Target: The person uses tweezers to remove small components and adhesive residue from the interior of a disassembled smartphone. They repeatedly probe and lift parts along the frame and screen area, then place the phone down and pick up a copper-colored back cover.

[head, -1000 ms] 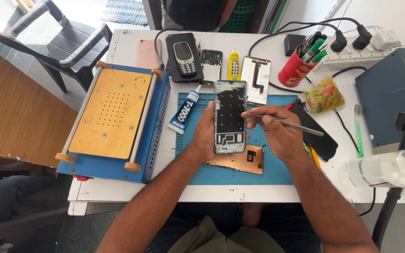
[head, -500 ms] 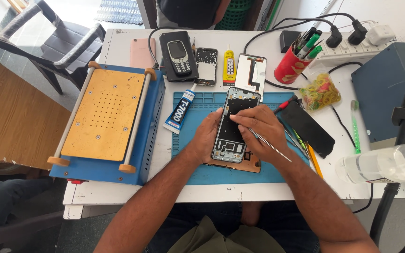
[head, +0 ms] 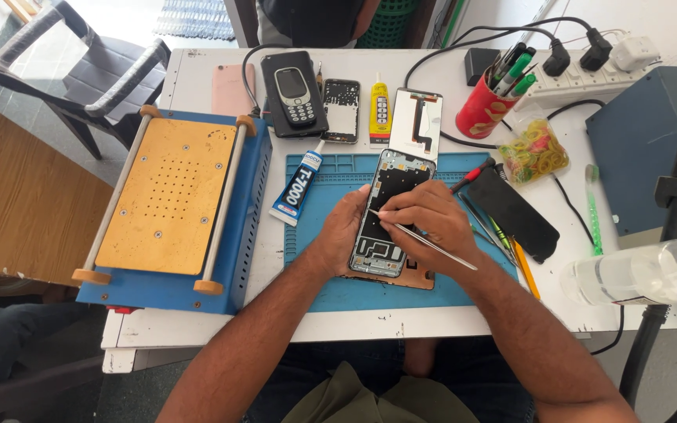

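Left of the grip, a glue tube (head: 298, 188) lies on the blue mat (head: 315, 258); the left hand (head: 344, 233) steadies the opened phone (head: 389, 211), and the right hand (head: 432, 223) pinches tweezers (head: 425, 240) over it.

— What packaging is on the table?

— A white glue tube (head: 297, 190) with a blue label and black cap lies at nine o'clock of the opened phone (head: 389, 211). A yellow glue tube (head: 380, 112) stands at twelve.

— Any screens?

— A keypad phone (head: 295, 95) with a small dark screen at eleven o'clock, and a white display panel (head: 416, 125) at twelve. A clear bag of coloured rubber bands (head: 533, 152) sits at two.
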Demonstrator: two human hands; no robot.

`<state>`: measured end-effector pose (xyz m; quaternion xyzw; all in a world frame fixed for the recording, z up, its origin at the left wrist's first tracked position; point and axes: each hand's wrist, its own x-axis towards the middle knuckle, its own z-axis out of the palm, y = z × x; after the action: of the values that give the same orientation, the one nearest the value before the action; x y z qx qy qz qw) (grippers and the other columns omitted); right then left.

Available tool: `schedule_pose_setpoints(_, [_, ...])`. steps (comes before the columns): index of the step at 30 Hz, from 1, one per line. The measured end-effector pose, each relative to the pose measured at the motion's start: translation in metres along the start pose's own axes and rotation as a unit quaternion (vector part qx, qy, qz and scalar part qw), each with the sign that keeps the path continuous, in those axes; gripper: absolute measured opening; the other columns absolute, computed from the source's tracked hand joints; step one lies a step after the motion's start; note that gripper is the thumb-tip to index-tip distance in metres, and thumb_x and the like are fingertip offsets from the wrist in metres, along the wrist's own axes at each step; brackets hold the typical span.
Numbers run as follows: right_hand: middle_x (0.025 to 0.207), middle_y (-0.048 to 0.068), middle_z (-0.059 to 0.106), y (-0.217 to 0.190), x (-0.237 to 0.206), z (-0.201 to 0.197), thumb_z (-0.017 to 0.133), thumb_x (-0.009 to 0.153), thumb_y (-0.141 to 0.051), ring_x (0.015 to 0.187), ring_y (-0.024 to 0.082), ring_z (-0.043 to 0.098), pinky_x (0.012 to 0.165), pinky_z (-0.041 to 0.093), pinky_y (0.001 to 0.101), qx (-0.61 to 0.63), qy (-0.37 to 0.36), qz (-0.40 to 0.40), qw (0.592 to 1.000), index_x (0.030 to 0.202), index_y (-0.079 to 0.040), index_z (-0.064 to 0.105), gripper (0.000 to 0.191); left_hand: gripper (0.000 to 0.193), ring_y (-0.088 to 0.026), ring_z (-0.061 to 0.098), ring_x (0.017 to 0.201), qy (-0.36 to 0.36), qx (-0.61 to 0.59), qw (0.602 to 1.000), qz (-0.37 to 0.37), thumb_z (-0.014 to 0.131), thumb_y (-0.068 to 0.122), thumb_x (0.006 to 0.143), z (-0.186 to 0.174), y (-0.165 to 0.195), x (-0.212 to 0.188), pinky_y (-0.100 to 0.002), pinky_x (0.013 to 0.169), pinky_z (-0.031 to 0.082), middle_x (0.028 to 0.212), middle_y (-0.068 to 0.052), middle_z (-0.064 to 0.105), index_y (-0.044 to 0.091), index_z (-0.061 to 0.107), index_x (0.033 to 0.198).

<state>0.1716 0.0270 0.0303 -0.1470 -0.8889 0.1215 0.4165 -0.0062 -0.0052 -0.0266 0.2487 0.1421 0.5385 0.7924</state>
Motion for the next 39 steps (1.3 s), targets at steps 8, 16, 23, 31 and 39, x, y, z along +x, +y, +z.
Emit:
schedule_pose_setpoints(8, [0.106, 0.005, 0.074, 0.001, -0.003, 0.003, 0.083, 0.084, -0.004, 0.095, 0.019, 0.067, 0.085, 0.051, 0.0349, -0.016, 0.021, 0.014, 1.000, 0.103, -0.008, 0.072, 0.022, 0.051, -0.019, 0.077, 0.075, 0.020, -0.010, 1.000, -0.017, 0.031, 0.042, 0.114, 0.000, -0.002, -0.001, -0.025, 0.059, 0.066, 0.095, -0.018, 0.071, -0.003, 0.053, 0.125])
schedule_pose_setpoints(16, [0.108, 0.008, 0.074, 0.003, -0.007, 0.010, 0.081, 0.089, -0.001, 0.094, 0.019, 0.067, 0.082, 0.053, 0.0336, -0.022, 0.059, 0.039, 0.997, 0.104, -0.006, 0.071, 0.018, 0.053, -0.020, 0.077, 0.075, 0.004, 0.015, 1.000, -0.024, 0.031, 0.045, 0.112, 0.000, -0.003, 0.000, -0.026, 0.059, 0.067, 0.095, -0.018, 0.071, -0.003, 0.053, 0.124])
schedule_pose_setpoints(23, [0.108, 0.009, 0.074, 0.006, -0.011, 0.010, 0.080, 0.089, -0.001, 0.096, 0.019, 0.069, 0.084, 0.054, 0.0347, -0.004, 0.071, 0.034, 0.997, 0.102, -0.006, 0.069, 0.017, 0.053, -0.020, 0.077, 0.078, -0.010, -0.001, 1.000, -0.018, 0.031, 0.043, 0.115, -0.003, -0.003, 0.001, -0.026, 0.061, 0.067, 0.096, -0.018, 0.070, -0.004, 0.053, 0.126])
schedule_pose_setpoints(31, [0.109, 0.008, 0.075, 0.008, -0.012, 0.011, 0.080, 0.089, -0.002, 0.097, 0.018, 0.069, 0.087, 0.054, 0.0341, -0.011, 0.056, 0.038, 0.998, 0.101, -0.007, 0.070, 0.017, 0.058, -0.025, 0.078, 0.084, -0.030, 0.002, 0.999, -0.033, 0.027, 0.045, 0.112, 0.000, -0.001, -0.001, -0.029, 0.066, 0.069, 0.103, -0.023, 0.069, -0.005, 0.049, 0.132])
schedule_pose_setpoints(39, [0.108, 0.008, 0.075, 0.006, -0.011, 0.011, 0.080, 0.089, -0.002, 0.096, 0.018, 0.069, 0.085, 0.053, 0.0343, -0.021, 0.058, 0.032, 0.998, 0.102, -0.006, 0.070, 0.017, 0.059, -0.025, 0.078, 0.083, -0.034, 0.027, 0.999, -0.027, 0.026, 0.046, 0.113, -0.003, -0.002, 0.000, -0.029, 0.065, 0.068, 0.102, -0.023, 0.069, -0.006, 0.049, 0.131])
